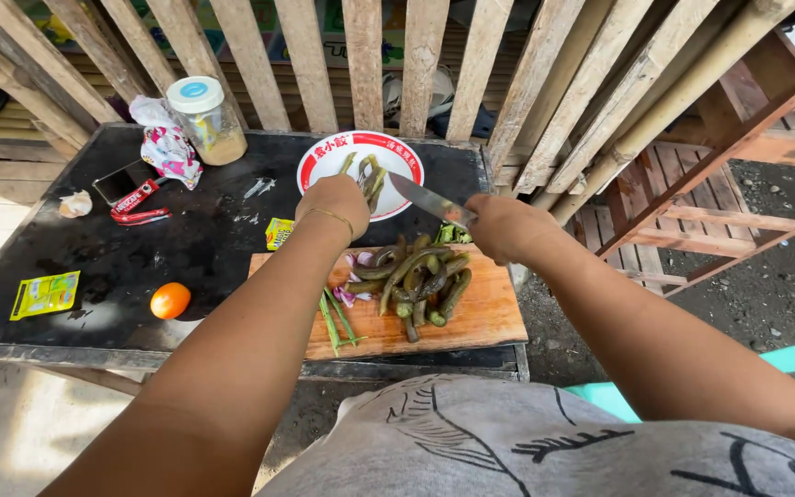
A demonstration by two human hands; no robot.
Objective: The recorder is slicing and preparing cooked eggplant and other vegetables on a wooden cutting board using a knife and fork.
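My left hand [335,204] hovers over the near rim of a white plate with a red border [319,158], its fingers curled downward over some green vegetable pieces [370,177]; a thin bracelet circles the wrist. My right hand [506,226] grips a knife [427,198] whose blade points left toward the plate. Below both hands lies a wooden cutting board [485,317] with a pile of long green curled vegetable strips [419,281], some purple bits and thin green stalks [335,320].
On the black table [121,267] are an orange tomato [170,300], a yellow-green sachet [45,294], a small yellow packet [279,233], a red tool [138,204], a lidded plastic jar [205,120] and a knotted bag [167,147]. A wooden slat fence stands behind.
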